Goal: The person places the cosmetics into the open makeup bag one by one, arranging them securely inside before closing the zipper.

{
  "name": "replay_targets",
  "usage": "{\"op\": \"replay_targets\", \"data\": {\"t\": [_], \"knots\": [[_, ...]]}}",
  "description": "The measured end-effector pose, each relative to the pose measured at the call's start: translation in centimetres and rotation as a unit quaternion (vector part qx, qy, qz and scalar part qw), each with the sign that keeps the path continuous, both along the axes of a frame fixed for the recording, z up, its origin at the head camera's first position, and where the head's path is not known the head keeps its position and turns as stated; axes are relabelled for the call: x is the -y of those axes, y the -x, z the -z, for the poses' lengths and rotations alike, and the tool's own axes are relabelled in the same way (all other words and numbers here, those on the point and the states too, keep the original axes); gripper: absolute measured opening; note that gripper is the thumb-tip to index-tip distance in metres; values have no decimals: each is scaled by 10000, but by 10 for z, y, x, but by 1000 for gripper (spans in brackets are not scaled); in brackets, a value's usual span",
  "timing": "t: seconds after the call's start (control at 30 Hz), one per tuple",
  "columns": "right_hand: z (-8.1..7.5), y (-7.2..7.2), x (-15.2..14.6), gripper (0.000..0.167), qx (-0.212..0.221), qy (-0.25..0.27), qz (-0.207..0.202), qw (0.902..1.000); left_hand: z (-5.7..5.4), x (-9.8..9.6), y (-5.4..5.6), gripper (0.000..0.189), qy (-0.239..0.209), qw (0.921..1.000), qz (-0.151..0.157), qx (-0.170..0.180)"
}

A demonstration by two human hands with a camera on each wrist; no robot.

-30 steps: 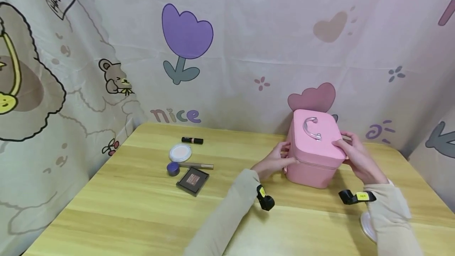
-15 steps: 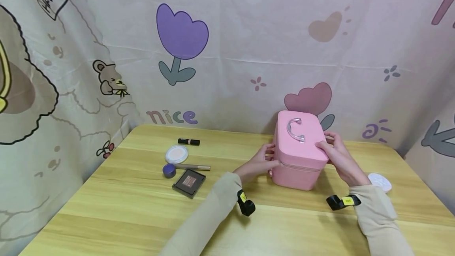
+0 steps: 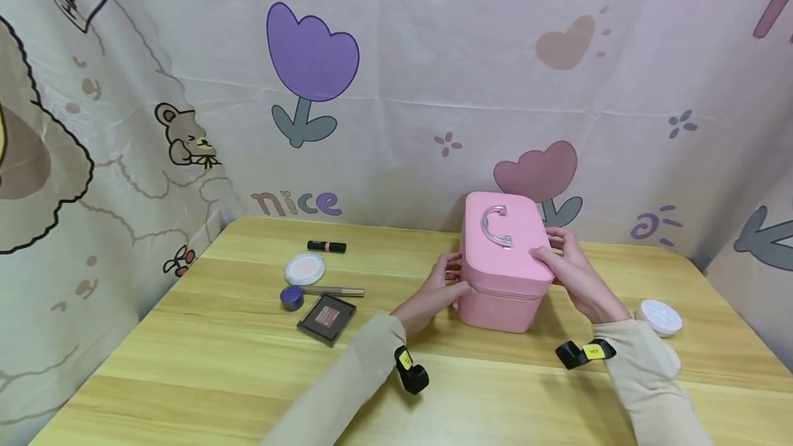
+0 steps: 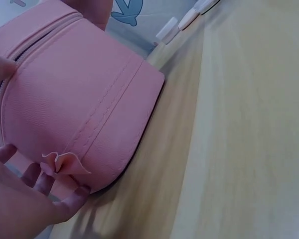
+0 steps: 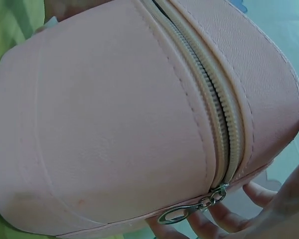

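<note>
A pink cosmetic case (image 3: 511, 253) with a curved silver handle (image 3: 495, 226) on its lid stands at the right of the table, its base at the wood. My left hand (image 3: 430, 298) grips its left side, thumb at the zipper line and fingers spread by a small pink bow tab (image 4: 65, 163). On the opposite side, my right hand (image 3: 576, 277) holds it with the thumb on the lid's edge and the fingers down the side. In the right wrist view the zipper (image 5: 217, 104) runs round the case, with a silver pull (image 5: 192, 208) near my right fingers.
At the left lie a lipstick (image 3: 326, 246), a round white compact (image 3: 305, 268), a small purple jar (image 3: 292, 298), a slim metallic tube (image 3: 334, 291) and a dark palette (image 3: 327, 319). A white round case (image 3: 661, 316) sits beside my right sleeve. A printed curtain (image 3: 384, 88) hangs behind.
Both hands have moved left with the pink cosmetic case between them. The white round case by the right sleeve has come into sight. The head view has turned slightly to the right.
</note>
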State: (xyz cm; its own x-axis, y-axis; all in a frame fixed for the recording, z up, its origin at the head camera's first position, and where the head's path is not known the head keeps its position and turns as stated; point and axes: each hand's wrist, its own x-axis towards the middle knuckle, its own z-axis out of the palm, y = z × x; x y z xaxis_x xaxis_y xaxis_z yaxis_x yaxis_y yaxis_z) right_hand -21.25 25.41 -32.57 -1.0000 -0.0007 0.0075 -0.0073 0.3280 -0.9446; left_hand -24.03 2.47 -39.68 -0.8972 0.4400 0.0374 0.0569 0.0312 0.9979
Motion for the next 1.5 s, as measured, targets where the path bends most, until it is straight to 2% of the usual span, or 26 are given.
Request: {"op": "replay_targets", "data": {"t": [0.23,0.53,0.73,0.97,1.2,1.5], "knots": [[-5,-5,5,70,-40,-241,-209,9995,0,7,-5,74,-150,9999,-30,14],[-3,-8,13,71,-147,-143,-193,9996,0,11,-9,79,-270,9995,-141,115],[-1,-10,19,72,-191,-158,-404,9989,2,21,-18,79,-315,9991,-228,152],[1,-16,34,68,-210,-186,-448,9986,4,35,-29,77,-380,9985,-358,131],[2,-19,46,70,-161,-241,-500,9983,0,49,-39,76,-439,9986,-263,150],[2,-19,47,70,-144,-96,-510,9985,-4,50,-42,79,-403,9986,-243,246]]}}
